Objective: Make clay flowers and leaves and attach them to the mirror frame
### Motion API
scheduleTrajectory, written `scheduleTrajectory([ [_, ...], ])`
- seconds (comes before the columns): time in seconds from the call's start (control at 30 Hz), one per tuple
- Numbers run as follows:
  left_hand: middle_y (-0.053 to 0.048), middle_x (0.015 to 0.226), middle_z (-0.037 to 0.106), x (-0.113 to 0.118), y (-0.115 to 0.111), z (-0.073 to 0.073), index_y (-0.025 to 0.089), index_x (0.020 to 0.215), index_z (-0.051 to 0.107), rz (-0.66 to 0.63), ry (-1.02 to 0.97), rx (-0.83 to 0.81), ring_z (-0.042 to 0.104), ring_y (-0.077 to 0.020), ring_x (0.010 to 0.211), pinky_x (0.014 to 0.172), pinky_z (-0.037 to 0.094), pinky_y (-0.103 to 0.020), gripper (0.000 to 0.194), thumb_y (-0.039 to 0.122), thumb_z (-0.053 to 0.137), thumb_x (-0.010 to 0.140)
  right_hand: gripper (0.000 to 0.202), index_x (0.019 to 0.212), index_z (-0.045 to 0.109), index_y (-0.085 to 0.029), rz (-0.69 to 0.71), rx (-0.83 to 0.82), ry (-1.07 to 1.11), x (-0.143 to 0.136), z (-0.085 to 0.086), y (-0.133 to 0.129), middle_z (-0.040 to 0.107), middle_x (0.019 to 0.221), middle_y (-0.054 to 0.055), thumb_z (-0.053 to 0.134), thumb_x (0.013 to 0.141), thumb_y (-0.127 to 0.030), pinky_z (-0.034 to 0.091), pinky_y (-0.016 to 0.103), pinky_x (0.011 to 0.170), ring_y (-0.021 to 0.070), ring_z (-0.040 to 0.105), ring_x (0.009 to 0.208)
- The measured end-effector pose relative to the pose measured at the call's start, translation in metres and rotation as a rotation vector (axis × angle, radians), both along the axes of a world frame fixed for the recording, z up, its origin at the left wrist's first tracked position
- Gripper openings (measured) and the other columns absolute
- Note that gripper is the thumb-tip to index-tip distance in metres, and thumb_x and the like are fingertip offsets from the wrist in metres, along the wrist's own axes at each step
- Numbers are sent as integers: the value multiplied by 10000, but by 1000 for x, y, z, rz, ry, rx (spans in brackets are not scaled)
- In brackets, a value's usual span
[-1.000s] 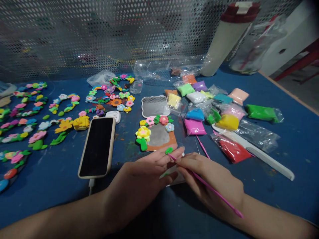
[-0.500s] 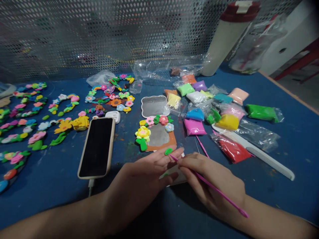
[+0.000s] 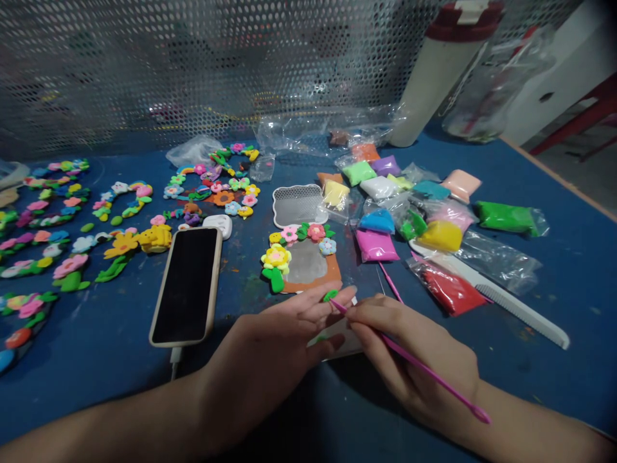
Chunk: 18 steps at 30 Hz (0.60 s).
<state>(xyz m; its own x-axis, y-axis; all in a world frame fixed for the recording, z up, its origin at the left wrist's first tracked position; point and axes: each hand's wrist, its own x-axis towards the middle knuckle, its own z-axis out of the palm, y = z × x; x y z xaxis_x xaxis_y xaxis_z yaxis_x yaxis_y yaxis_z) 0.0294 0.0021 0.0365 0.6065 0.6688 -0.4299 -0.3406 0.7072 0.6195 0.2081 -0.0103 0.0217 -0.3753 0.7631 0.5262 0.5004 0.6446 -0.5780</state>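
My left hand [image 3: 284, 341] is open, palm up with its fingers stretched out. On its fingers rests a small green clay leaf [image 3: 330, 295]. My right hand [image 3: 409, 347] is closed around a thin pink modelling tool [image 3: 434, 376], whose tip touches the leaf. Just beyond my left fingertips lies a small mirror [image 3: 308, 260] with a brown clay border, trimmed with yellow, pink, red and blue clay flowers and green leaves. Under my hands a pale flat board [image 3: 340, 347] shows in part, a bit of green on it.
A phone [image 3: 187, 286] on a cable lies left, beside several clay-decorated frames [image 3: 123, 200]. Bagged coloured clay [image 3: 378, 245], a white comb [image 3: 520, 308] and another pink tool [image 3: 393, 283] lie right. A tumbler [image 3: 438, 77] stands behind, near a perforated metal screen [image 3: 193, 71].
The green leaf has shifted slightly right and tilted on my left fingers, with the tool tip against it. My right hand has moved a little to the right.
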Motion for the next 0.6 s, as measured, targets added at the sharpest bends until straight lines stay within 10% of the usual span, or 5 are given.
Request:
scheduleTrajectory([
  [0.6,-117,1162,628,7,-1,-9,141,1042,670,19,50,67,545,-236,1119,999,370,-402,271,249,454,919,183,990,528,-175,90,11,4,-2,4,3,666,752,53,424,874,-79,535,241,549,152,648,653],
])
